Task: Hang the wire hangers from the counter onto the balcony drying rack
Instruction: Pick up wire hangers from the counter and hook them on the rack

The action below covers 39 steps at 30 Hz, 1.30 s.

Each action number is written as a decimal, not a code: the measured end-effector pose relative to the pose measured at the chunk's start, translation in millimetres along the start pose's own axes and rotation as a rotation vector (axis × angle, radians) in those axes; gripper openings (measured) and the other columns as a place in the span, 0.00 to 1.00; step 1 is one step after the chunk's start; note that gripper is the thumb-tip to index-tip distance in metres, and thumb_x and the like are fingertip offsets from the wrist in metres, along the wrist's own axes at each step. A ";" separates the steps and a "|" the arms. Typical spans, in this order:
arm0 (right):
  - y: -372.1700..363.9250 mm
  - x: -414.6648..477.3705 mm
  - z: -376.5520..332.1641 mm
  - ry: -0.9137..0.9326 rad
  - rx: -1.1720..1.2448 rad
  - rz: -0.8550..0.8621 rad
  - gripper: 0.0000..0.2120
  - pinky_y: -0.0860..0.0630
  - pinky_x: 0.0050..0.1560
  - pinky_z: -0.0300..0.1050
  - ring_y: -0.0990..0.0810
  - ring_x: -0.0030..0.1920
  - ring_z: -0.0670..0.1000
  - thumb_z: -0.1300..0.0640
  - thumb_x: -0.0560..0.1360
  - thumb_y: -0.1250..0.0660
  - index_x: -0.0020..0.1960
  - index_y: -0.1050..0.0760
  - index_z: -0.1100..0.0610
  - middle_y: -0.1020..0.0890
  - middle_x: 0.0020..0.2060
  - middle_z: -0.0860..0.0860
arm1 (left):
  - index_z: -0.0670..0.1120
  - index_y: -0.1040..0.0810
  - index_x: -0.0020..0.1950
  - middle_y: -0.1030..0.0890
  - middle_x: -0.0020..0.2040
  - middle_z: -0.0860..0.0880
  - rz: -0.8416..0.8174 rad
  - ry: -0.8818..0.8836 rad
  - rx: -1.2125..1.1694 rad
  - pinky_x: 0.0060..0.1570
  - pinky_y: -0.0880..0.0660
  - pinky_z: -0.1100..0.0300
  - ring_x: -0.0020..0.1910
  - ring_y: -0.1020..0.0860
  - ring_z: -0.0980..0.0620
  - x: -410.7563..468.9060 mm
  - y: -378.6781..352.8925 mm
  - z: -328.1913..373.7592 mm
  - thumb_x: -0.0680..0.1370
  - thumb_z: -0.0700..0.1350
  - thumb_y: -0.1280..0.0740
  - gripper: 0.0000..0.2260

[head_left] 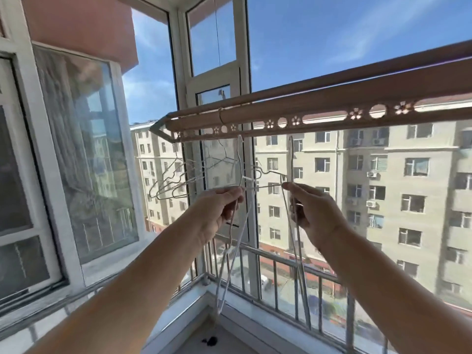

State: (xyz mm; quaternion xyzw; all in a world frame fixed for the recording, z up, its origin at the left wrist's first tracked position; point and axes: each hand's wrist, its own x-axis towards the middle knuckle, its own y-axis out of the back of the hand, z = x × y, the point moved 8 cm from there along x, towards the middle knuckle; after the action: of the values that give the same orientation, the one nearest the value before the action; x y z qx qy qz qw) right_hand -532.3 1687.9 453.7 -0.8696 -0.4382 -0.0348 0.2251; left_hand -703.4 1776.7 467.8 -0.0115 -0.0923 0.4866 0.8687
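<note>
Both arms raised under the drying rack (pixel 332 103). Left hand (pixel 219 208): grip clenched on the white hanger (pixel 241 162), pinching it just below the neck twist. Right hand (pixel 314 213): grip grasping the grey hanger (pixel 291 159) near its neck. Both hooks reach up to the rack's perforated rail; cannot tell if they are seated. Both bodies dangle edge-on toward the balcony railing (pixel 281 272). A bunch of wire hangers (pixel 168 182) hangs at the rack's left end.

A glazed balcony corner is enclosed by white window frames (pixel 178 60); a grey metal railing (pixel 275 282) is set at 5 o'clock, beige apartment blocks (pixel 383 187) are seen at 3 o'clock, and a sunlit blue sky (pixel 332 34) at 12 o'clock.
</note>
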 end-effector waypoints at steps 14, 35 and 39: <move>-26.0 86.4 -8.7 0.143 -0.120 0.141 0.05 0.39 0.21 0.33 0.37 0.23 0.46 0.60 0.75 0.34 0.47 0.20 0.59 0.32 0.26 0.51 | 0.40 0.19 0.50 0.20 0.38 0.48 -0.118 -0.045 -0.034 0.38 0.29 0.65 0.38 0.26 0.55 111.4 2.1 18.7 0.77 0.39 0.35 0.06; -30.5 155.5 -0.6 0.174 -0.178 0.157 0.06 0.37 0.24 0.34 0.36 0.24 0.47 0.61 0.76 0.36 0.46 0.20 0.60 0.31 0.25 0.51 | 0.38 0.20 0.53 0.21 0.39 0.47 -0.131 -0.021 -0.110 0.39 0.28 0.64 0.38 0.27 0.55 193.9 -7.7 4.7 0.76 0.38 0.35 0.08; -25.3 163.1 13.7 0.078 -0.129 0.160 0.06 0.36 0.25 0.36 0.35 0.25 0.47 0.62 0.76 0.36 0.48 0.21 0.62 0.31 0.27 0.51 | 0.38 0.20 0.52 0.21 0.39 0.47 -0.111 -0.007 -0.102 0.39 0.29 0.64 0.37 0.27 0.55 208.2 -5.1 1.8 0.76 0.38 0.34 0.07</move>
State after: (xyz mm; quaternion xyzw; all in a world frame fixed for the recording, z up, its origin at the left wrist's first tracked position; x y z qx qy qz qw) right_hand -453.9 1828.5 492.6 -0.9125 -0.3551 -0.0784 0.1876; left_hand -593.4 1950.3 501.2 -0.0491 -0.1204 0.4323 0.8923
